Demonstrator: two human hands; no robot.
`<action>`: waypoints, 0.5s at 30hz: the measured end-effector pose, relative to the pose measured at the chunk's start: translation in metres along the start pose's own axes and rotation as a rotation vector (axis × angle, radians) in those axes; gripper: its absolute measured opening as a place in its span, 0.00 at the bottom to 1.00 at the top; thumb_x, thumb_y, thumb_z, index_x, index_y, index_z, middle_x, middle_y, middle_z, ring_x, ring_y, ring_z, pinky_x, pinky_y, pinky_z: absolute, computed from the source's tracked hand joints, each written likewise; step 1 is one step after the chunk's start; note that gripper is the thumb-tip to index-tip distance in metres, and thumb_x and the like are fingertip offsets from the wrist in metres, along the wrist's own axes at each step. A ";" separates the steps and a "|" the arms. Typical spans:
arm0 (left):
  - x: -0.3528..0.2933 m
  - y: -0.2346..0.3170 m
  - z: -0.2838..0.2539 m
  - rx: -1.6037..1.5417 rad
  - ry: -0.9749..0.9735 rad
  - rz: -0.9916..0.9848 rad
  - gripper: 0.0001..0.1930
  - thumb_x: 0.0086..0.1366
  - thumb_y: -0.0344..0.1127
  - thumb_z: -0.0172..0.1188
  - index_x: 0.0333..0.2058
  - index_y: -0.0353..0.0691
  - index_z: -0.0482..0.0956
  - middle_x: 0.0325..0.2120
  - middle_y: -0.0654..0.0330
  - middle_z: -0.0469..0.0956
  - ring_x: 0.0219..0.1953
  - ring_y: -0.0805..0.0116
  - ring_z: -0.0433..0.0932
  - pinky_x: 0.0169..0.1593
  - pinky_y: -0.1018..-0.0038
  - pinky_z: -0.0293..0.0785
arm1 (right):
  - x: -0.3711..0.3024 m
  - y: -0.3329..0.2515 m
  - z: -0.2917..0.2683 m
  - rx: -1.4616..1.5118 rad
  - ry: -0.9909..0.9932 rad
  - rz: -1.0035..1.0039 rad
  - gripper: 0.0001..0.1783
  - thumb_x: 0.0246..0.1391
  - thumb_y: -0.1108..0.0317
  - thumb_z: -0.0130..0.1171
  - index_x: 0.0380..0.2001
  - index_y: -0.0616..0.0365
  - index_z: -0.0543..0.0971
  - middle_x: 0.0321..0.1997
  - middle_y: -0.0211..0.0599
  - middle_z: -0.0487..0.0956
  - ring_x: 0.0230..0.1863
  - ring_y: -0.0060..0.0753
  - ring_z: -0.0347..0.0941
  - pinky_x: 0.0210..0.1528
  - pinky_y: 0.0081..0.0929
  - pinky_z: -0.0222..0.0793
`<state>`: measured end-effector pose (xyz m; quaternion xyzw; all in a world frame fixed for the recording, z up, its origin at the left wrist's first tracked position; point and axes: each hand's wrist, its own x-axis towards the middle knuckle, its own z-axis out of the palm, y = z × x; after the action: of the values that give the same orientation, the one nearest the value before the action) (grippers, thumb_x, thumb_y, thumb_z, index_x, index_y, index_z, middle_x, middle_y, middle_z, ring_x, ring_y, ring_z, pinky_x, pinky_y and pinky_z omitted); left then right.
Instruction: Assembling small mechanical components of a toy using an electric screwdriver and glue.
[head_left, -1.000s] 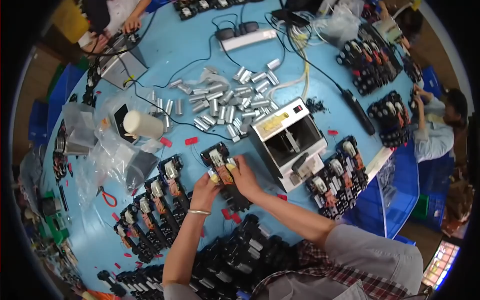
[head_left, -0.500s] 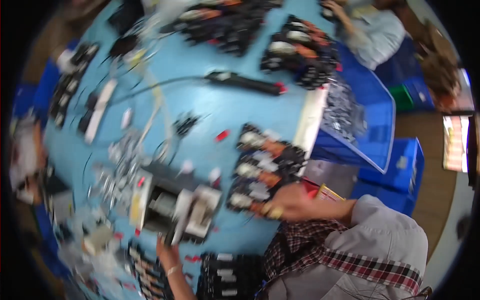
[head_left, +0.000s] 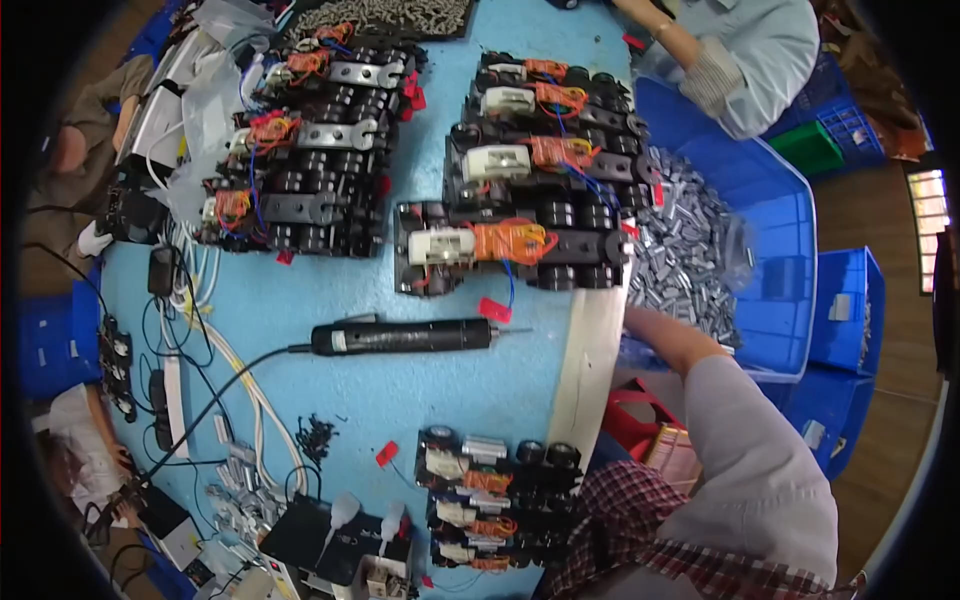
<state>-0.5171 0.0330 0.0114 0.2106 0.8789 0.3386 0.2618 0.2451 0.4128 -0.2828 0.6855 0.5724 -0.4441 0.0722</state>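
Blue table (head_left: 385, 390) spans nine o'clock. Right forearm (head_left: 680, 338) angles toward ten o'clock beside a blue bin (head_left: 778, 210); both hands are hidden, grips untellable.

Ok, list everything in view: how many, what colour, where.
Wheeled chassis units: many, black with white and orange, upper left, upper centre, bottom centre
Table: one, blue, centre
Electric screwdriver: one, black, centre
Red tags: several, red, across the table
Thin pieces: many, black, left of centre
Metal cylinders: many, silver, lower left
Small parts: many, grey, top edge
Power strip: one, white, left
Boxy machine: one, black and white, bottom
Nozzled bottles: two, white, at the machine
Plastic bags: some, clear, upper left
Large bin: one, blue, right, holding silver metal parts
Smaller bins: several, blue, far right and left
Green bin: one, green, upper right
Other people: at least three, pale or brown clothing, top right and left
Right forearm: one, grey sleeve, right table edge, hand hidden
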 end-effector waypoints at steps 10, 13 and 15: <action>0.012 0.017 0.024 -0.383 -0.322 -0.116 0.19 0.62 0.47 0.46 0.42 0.38 0.72 0.39 0.60 0.75 0.41 0.68 0.73 0.44 0.75 0.69 | -0.088 0.032 -0.028 0.014 0.077 -0.139 0.25 0.49 0.56 0.49 0.47 0.60 0.69 0.38 0.48 0.75 0.32 0.36 0.73 0.31 0.32 0.67; -0.001 0.000 0.005 -0.485 -0.405 -0.169 0.20 0.62 0.48 0.46 0.42 0.38 0.72 0.38 0.60 0.75 0.40 0.68 0.74 0.44 0.75 0.69 | -0.091 0.018 -0.043 0.006 0.052 -0.178 0.23 0.50 0.56 0.48 0.45 0.60 0.70 0.35 0.47 0.75 0.29 0.34 0.73 0.28 0.30 0.67; -0.002 -0.057 -0.031 -0.272 -0.112 -0.030 0.15 0.52 0.22 0.54 0.40 0.42 0.67 0.30 0.65 0.69 0.30 0.77 0.71 0.31 0.80 0.71 | -0.092 -0.002 -0.054 -0.004 -0.009 -0.237 0.21 0.50 0.57 0.47 0.44 0.60 0.70 0.34 0.46 0.76 0.27 0.32 0.73 0.26 0.29 0.67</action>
<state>-0.5452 -0.0226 -0.0086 0.1785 0.8120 0.4383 0.3415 0.2760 0.3799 -0.1857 0.6108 0.6500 -0.4516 0.0230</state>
